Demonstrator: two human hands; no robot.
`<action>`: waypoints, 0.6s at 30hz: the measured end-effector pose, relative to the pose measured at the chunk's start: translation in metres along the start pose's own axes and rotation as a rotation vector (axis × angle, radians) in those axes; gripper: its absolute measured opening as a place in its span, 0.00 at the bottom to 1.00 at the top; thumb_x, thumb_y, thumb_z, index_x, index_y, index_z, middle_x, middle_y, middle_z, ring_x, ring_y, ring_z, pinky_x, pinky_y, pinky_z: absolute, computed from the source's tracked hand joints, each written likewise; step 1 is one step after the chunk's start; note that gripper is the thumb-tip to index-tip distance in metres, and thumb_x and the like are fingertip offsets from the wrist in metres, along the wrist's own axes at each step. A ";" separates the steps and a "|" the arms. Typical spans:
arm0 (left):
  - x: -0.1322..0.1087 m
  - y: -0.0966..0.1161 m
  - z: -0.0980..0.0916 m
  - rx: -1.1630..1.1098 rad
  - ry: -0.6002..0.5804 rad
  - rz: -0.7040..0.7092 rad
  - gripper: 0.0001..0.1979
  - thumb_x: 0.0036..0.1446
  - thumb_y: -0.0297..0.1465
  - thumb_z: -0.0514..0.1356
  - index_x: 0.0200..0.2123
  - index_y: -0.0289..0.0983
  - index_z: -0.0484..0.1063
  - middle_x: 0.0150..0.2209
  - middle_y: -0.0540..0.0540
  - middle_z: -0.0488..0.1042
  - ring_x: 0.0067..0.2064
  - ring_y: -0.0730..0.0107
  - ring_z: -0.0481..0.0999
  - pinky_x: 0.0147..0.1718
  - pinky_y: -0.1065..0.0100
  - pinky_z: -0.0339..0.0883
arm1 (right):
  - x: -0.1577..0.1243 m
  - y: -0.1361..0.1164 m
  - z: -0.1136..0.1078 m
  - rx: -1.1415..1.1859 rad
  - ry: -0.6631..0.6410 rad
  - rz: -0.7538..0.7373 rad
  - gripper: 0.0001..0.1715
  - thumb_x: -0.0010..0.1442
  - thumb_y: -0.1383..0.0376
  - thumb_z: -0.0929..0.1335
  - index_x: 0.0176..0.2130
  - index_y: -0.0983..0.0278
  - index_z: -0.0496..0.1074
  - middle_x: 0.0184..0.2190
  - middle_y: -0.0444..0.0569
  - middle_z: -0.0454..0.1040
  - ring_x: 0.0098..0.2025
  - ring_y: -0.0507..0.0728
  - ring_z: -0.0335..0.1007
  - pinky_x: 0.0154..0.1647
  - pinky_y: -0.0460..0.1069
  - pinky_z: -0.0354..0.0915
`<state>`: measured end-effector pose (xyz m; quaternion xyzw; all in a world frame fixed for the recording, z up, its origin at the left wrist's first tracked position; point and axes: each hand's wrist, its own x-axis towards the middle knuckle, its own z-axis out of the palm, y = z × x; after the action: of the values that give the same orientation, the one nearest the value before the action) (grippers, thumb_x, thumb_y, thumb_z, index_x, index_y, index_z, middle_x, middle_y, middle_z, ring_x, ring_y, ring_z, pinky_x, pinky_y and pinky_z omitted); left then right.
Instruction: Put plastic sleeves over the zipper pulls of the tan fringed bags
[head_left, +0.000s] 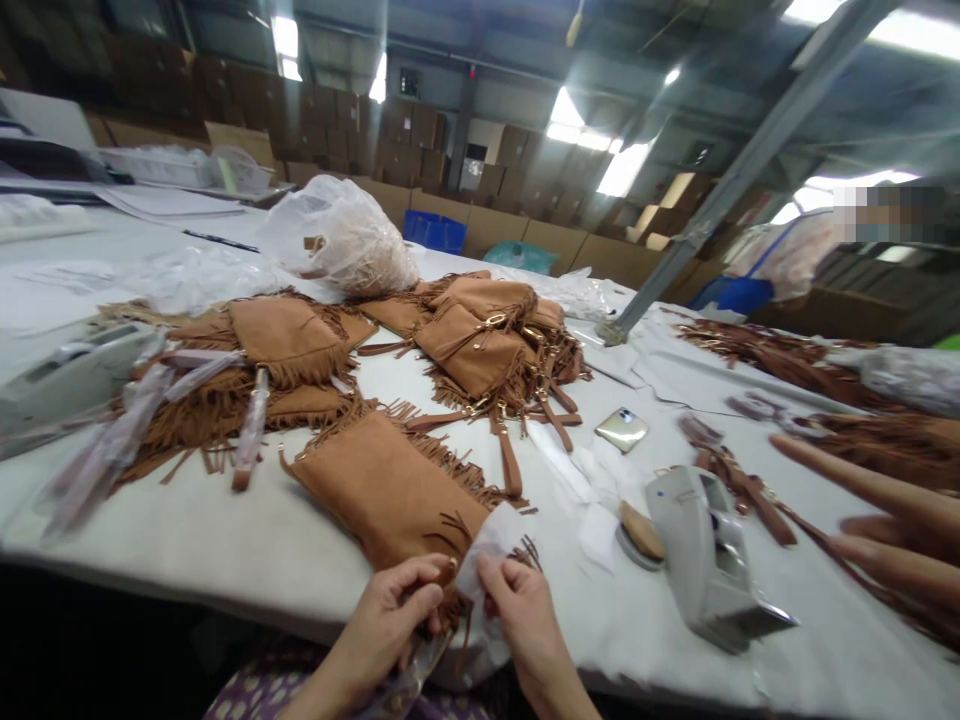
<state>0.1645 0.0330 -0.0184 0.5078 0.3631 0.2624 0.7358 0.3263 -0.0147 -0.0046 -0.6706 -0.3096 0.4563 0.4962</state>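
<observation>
A brown fringed bag lies flat at the table's front edge. Over its right corner, my left hand pinches a short brown leather strap, with clear plastic hanging below the fingers. My right hand is closed on a thin sheet of white tissue paper beside that corner. Some fringe strands poke out around the paper. Both hands are close together, and the strap's far end is hidden beneath them.
More fringed bags are piled at left and centre. A grey tape dispenser and a phone lie to the right. Another person's hand reaches in from the right edge. A metal post rises behind the table.
</observation>
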 end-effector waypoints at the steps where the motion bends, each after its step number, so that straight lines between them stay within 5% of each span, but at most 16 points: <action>1: 0.000 0.000 -0.002 0.010 -0.030 -0.021 0.19 0.51 0.47 0.61 0.33 0.35 0.73 0.23 0.50 0.72 0.12 0.84 0.56 0.09 0.79 0.46 | -0.004 0.000 0.001 -0.088 -0.049 -0.033 0.29 0.49 0.46 0.69 0.15 0.64 0.61 0.13 0.38 0.54 0.19 0.47 0.46 0.19 0.45 0.44; 5: 0.008 -0.014 -0.012 0.055 -0.175 -0.130 0.16 0.50 0.46 0.63 0.30 0.39 0.74 0.20 0.54 0.71 0.12 0.83 0.54 0.10 0.78 0.46 | -0.015 0.003 0.005 -0.310 -0.226 -0.136 0.27 0.54 0.51 0.66 0.14 0.64 0.59 0.15 0.38 0.50 0.20 0.47 0.44 0.19 0.45 0.41; 8: 0.017 -0.035 -0.015 -0.066 -0.143 -0.118 0.16 0.44 0.46 0.66 0.25 0.39 0.75 0.17 0.53 0.68 0.16 0.78 0.62 0.15 0.76 0.55 | -0.018 0.002 -0.016 -0.444 -0.155 -0.236 0.23 0.56 0.56 0.66 0.16 0.65 0.65 0.15 0.38 0.56 0.20 0.48 0.50 0.19 0.44 0.47; 10: 0.018 -0.045 -0.014 -0.153 -0.080 -0.099 0.14 0.43 0.45 0.68 0.24 0.41 0.76 0.16 0.52 0.68 0.20 0.74 0.66 0.19 0.75 0.59 | -0.017 -0.003 -0.052 -0.605 0.035 -0.297 0.20 0.60 0.57 0.63 0.21 0.64 0.72 0.19 0.40 0.67 0.23 0.50 0.60 0.24 0.44 0.55; 13: 0.018 -0.044 -0.010 -0.171 -0.017 -0.140 0.15 0.42 0.47 0.68 0.24 0.41 0.76 0.17 0.50 0.69 0.18 0.75 0.64 0.14 0.75 0.55 | -0.004 -0.015 -0.124 -1.096 0.518 -0.211 0.22 0.66 0.59 0.57 0.33 0.63 0.75 0.30 0.46 0.76 0.32 0.53 0.70 0.35 0.45 0.61; 15: 0.017 -0.033 -0.004 -0.149 0.001 -0.171 0.18 0.42 0.48 0.68 0.26 0.39 0.76 0.19 0.49 0.70 0.14 0.80 0.58 0.10 0.76 0.47 | 0.012 -0.020 -0.165 -1.218 0.610 -0.143 0.19 0.66 0.63 0.57 0.42 0.66 0.74 0.38 0.55 0.76 0.38 0.57 0.71 0.40 0.49 0.61; 18: 0.019 -0.013 0.006 -0.152 0.063 -0.156 0.19 0.44 0.47 0.67 0.29 0.37 0.75 0.20 0.50 0.70 0.13 0.85 0.52 0.10 0.78 0.40 | 0.042 -0.019 -0.195 -1.342 0.578 -0.078 0.13 0.62 0.65 0.62 0.38 0.69 0.75 0.37 0.61 0.75 0.41 0.63 0.70 0.39 0.52 0.60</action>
<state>0.1805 0.0397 -0.0340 0.4123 0.4033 0.2470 0.7787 0.5232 -0.0469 0.0189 -0.9125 -0.4027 -0.0450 0.0564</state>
